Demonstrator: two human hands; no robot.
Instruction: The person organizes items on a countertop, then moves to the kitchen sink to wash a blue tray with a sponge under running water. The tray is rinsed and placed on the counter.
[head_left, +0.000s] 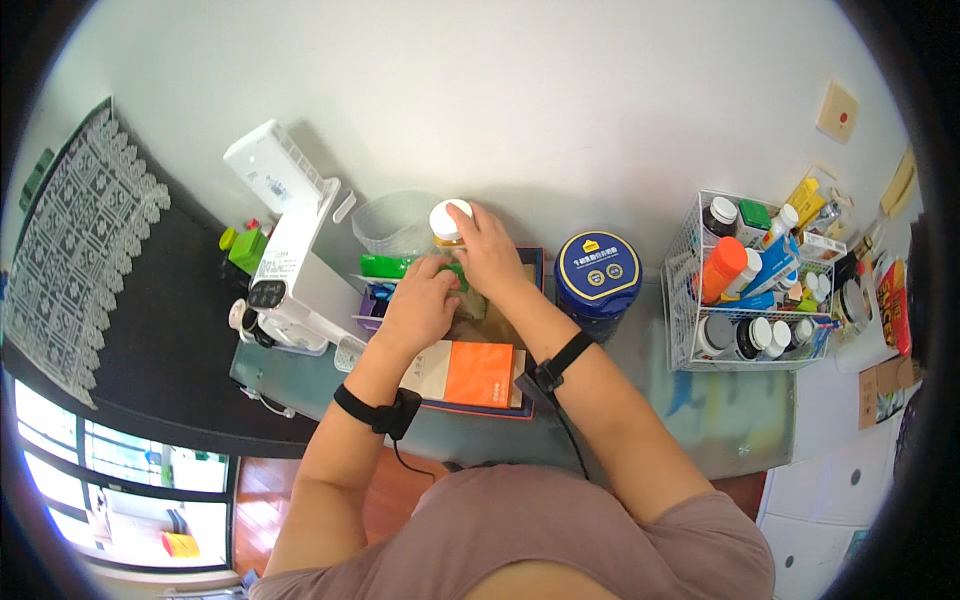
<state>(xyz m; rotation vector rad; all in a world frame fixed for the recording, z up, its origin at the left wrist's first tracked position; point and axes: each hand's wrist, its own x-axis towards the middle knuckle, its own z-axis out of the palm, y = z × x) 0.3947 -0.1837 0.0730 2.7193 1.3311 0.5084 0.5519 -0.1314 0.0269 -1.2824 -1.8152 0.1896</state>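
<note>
My right hand (487, 247) grips a small jar with a white lid (451, 219), its fingers on the lid and side. Close by on the left, my left hand (424, 300) rests on or holds a green packet (386, 265); its fingertips are partly hidden, so its grip is unclear. Both hands are over a shallow box with a blue and orange rim (529, 409). In the near part of the box lie an orange box (480, 373) and a cream box (429, 371). A purple container (369, 306) stands by my left hand, and a clear plastic tub (394, 223) is behind it.
A white countertop water dispenser (319, 285) stands at the left. To the right are a large blue tin (598, 277) and a white wire rack (682, 300) full of bottles and boxes. The glass tabletop (735, 427) ends near my body. Behind everything is a wall (525, 112).
</note>
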